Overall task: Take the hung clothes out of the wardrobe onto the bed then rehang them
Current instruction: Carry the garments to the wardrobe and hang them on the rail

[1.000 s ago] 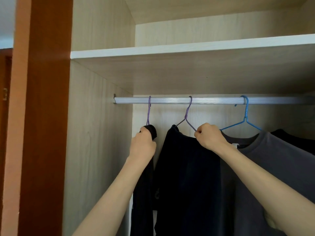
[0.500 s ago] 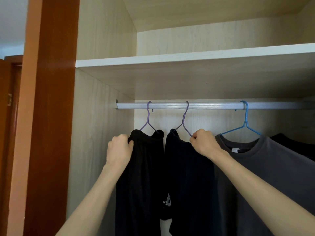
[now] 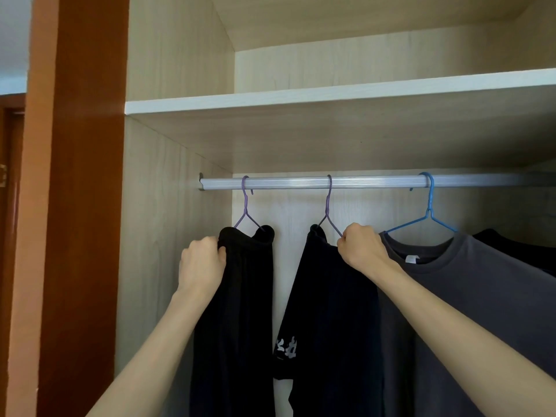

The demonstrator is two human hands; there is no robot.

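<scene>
Rail (image 3: 376, 182), clothes all hung. Grey tee (image 3: 481, 296) rightward, then middle top (image 3: 331, 296), then left top (image 3: 240, 296) near rail's left end. My left hand (image 3: 202, 261) clutches left top's shoulder. My right hand (image 3: 361, 248) pinches middle hanger (image 3: 328, 204) by its arm.

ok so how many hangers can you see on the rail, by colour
purple hangers: 2
blue hanger: 1
total: 3 in view; the hanger of the far-right black garment is hidden
</scene>
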